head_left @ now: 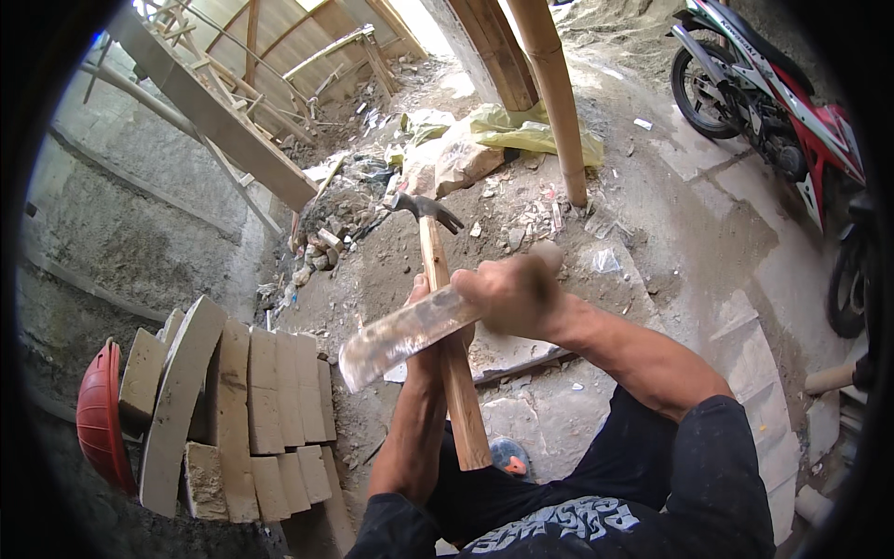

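My left hand [425, 363] grips the wooden handle of a claw hammer [460, 410], held upright with its dark metal head at the top; part of that hand is hidden behind a blade. My right hand [512, 293], smeared by motion, is closed round the handle of a broad, worn metal blade [391, 340]. The blade lies diagonally across the hammer's shaft, its far end to the left of the handle. Whether the two tools touch is hard to tell.
Stacked pale blocks [265, 391] and a red hard hat [101, 419] are at left. A bamboo pole [554, 112], yellow plastic sheeting [498, 126] and rubble [326, 242] lie ahead. A motorcycle [792, 130] stands at right; timber framing [214, 130] rises at upper left.
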Demonstrator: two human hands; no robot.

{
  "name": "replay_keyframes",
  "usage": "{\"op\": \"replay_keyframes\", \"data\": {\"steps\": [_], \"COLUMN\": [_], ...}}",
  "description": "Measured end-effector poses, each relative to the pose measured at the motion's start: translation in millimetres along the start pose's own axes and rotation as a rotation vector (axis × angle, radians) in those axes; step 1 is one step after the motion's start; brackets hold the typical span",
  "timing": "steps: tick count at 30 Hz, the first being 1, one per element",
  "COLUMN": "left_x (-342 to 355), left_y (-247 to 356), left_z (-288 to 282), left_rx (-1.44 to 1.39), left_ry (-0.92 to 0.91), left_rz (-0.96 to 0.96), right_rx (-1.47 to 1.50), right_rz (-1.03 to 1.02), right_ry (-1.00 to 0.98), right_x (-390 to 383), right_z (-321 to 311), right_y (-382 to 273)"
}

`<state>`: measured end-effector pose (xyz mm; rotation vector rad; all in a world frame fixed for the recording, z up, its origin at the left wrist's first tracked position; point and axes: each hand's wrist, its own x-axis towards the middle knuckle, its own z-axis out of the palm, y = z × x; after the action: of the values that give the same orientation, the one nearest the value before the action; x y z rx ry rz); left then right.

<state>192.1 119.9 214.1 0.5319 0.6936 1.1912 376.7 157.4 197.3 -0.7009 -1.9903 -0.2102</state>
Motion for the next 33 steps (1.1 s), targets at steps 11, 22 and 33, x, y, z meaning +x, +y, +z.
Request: {"op": "replay_keyframes", "data": {"steps": [11,22,33], "left_x": [-8,-8,-12], "left_y": [-4,-9,-7], "left_z": [-2,3,16], "left_rx": [0.449,0.409,0.536], "left_ry": [-0.048,-0.028,0.004], "left_rz": [0.116,0.165,0.178], "right_rx": [-0.064,-0.030,0.003], "right_rz": [0.451,0.263,0.380], "right_ry": [-0.148,-0.082,-0.250], "right_x": [-5,-4,-5], "right_z": [0,0,-8], "right_y": [4,10,19]}}
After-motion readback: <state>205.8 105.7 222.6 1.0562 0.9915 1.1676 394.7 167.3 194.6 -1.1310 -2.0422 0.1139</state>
